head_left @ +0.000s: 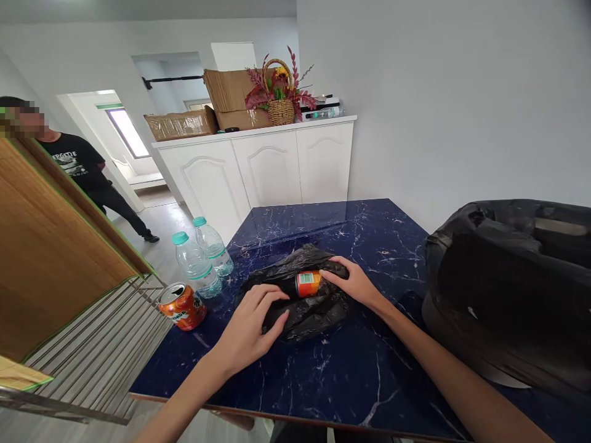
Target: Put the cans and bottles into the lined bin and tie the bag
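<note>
A crumpled black plastic bag (305, 317) lies on the dark blue marbled table (341, 387). On the bag rests an orange can (308, 283) on its side, partly wrapped in black plastic. My right hand (353, 282) grips the can's right end and the bag around it, thumb on the orange surface. My left hand (256, 323) touches the left part of the bag, its fingers and thumb apart. Left of it stand another orange can (183, 307), opened and upright, and two clear bottles (196, 267) (215, 246) with teal caps.
A bin (503, 295) lined with black plastic stands at the right. Beyond the table, a white cabinet (272, 163) carries cardboard boxes and a flower basket (281, 112). A metal rack (101, 338) and a person in black (78, 163) are at the left.
</note>
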Demonstrator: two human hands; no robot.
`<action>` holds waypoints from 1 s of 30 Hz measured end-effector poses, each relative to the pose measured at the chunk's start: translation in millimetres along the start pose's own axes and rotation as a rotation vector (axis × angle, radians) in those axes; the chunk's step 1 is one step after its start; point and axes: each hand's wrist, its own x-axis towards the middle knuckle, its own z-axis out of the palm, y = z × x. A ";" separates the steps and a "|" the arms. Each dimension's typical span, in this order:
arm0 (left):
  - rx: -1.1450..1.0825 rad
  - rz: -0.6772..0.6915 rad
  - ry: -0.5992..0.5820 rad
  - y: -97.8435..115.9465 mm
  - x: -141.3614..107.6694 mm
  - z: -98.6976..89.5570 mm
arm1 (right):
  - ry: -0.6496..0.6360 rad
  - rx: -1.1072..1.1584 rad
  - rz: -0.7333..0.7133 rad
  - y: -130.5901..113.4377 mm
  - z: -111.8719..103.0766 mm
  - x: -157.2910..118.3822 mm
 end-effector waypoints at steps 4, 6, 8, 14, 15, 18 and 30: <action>-0.006 0.000 -0.047 -6.2 39.7 30.2 | -0.060 0.019 -0.041 -0.8 -3.5 3.4; 0.028 0.001 -0.104 -10.1 54.8 41.3 | -0.083 0.028 -0.059 -0.6 -5.2 5.1; 0.066 0.006 -0.171 -14.1 66.5 49.8 | -0.129 0.034 -0.074 -0.3 -6.8 5.8; 0.120 0.032 -0.278 -22.5 80.4 58.5 | -0.266 -0.051 -0.075 3.8 -10.0 1.9; 0.133 0.022 -0.272 -22.7 78.6 55.9 | -0.275 -0.079 -0.071 6.1 -10.4 1.5; 0.147 -0.039 -0.202 -21.1 65.2 37.9 | -0.286 -0.159 -0.084 15.8 -11.5 1.9; -0.717 -0.916 0.334 1.7 -94.4 -58.6 | -0.268 -0.385 -0.140 35.6 -15.0 2.7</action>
